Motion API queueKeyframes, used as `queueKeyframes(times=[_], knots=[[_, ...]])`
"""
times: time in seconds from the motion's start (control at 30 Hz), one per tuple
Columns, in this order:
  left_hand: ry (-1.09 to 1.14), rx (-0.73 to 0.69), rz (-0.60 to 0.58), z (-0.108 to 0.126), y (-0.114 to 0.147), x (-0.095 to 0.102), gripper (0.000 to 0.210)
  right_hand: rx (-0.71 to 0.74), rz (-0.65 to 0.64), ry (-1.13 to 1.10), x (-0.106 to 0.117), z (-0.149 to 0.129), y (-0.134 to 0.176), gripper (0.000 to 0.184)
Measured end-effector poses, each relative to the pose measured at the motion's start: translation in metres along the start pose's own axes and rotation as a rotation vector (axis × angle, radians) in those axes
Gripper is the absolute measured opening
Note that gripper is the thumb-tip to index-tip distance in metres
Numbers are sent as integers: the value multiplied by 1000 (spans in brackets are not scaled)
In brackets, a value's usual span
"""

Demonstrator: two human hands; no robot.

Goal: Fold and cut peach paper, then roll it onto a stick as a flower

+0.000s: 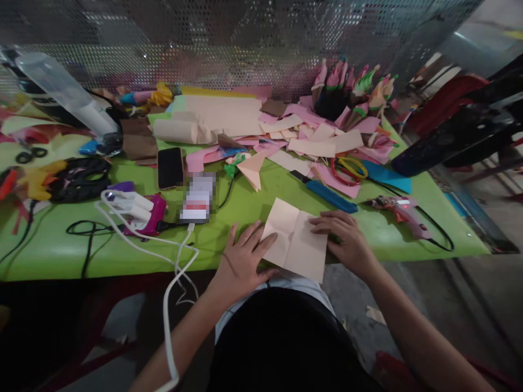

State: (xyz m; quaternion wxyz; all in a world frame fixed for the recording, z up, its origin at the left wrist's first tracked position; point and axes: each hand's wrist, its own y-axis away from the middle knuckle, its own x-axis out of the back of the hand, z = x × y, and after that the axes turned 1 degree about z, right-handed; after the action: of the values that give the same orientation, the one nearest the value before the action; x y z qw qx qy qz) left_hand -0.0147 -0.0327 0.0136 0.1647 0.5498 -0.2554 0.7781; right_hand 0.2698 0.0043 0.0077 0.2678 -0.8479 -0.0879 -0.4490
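A creased, pale peach sheet of paper (pixel 304 245) lies at the front edge of the green table, its lower corner jutting past the edge. Fold lines cross it. My left hand (pixel 247 258) rests on its left side, fingers spread and fingertips touching the paper. On the right side, my right hand (pixel 343 237) lays its fingers over the paper's edge, also stretched out. Just beyond the sheet are a folded paper piece (pixel 252 169) with a green part beside it and a blue-handled cutter (pixel 330 196).
A pink glue gun (pixel 404 212) lies at right with its cord. At left are a lit phone (pixel 199 198), a dark phone (pixel 170 167), a magenta power adapter (pixel 149 215) and a white cable (pixel 167 316) hanging over the edge. Paper strips (pixel 318 144) cover the back.
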Motion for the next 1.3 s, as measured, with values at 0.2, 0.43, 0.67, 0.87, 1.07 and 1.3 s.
queueKeyframes(times=[0.2,0.43,0.67,0.87,1.07,1.3], knots=[[-30,59,8,6,3,5,56,48,-73,26,6,1,3,38],[-35,16,-22,15,3,8,47,65,-152,37,11,1,4,37],[-36,44,-15,15,1,7,40,64,-112,12,12,8,8,33],[24,61,67,10,4,5,30,45,-109,-41,13,11,5,34],[158,88,246,8,1,3,19,8,-117,-59,14,14,-1,38],[83,265,270,12,-4,2,15,-6,-63,-124,10,12,-15,11]])
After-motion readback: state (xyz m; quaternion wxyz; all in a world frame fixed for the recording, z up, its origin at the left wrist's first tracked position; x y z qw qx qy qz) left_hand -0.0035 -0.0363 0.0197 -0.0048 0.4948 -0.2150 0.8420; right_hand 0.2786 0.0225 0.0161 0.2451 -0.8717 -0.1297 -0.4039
